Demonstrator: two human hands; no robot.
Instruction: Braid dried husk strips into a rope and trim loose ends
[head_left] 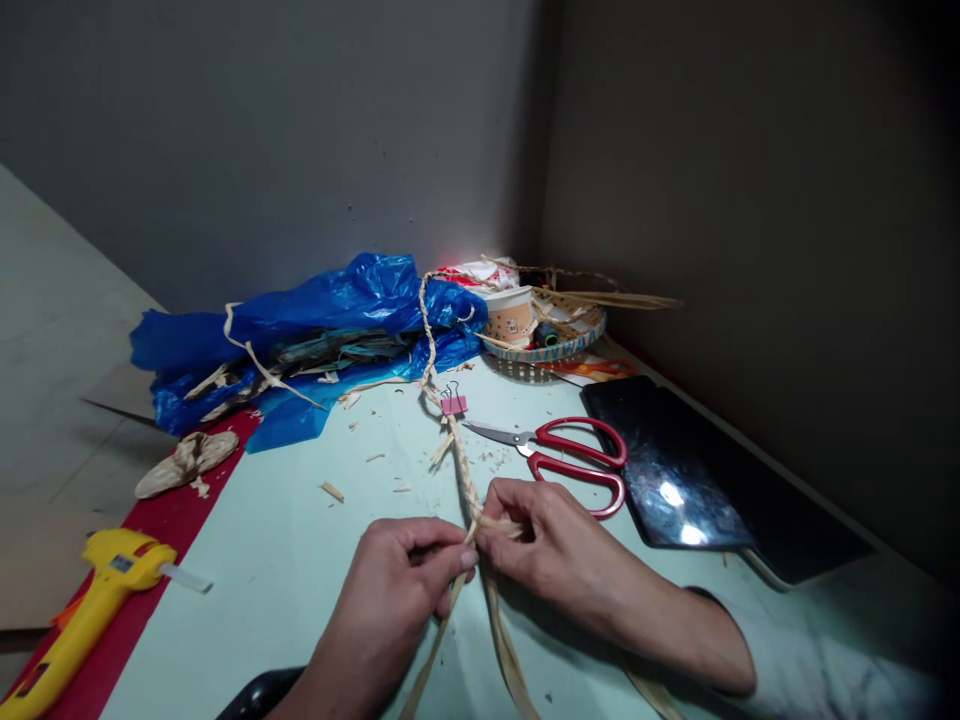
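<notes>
A pale braid of dried plant fibre [462, 465] runs down the middle of the table, gripped near its top by a pink binder clip [454, 404]. At the braid's lower end, my left hand [409, 575] pinches one loose strand. My right hand [536, 530] is closed on another strand, folded off to the right, close beside the left fingertips. A further loose strand [506, 650] hangs between the hands toward me. Red-handled scissors [555, 450] lie partly spread just beyond my right hand, blades pointing left.
A yellow glue gun [112, 580] lies at the left edge. Behind are a blue plastic bag [337, 300] with fibre, a paper cup [510, 318] and a woven basket [585, 335]. A dark tablet [682, 460] lies right. A fibre bundle [187, 462] sits left; scraps dot the table.
</notes>
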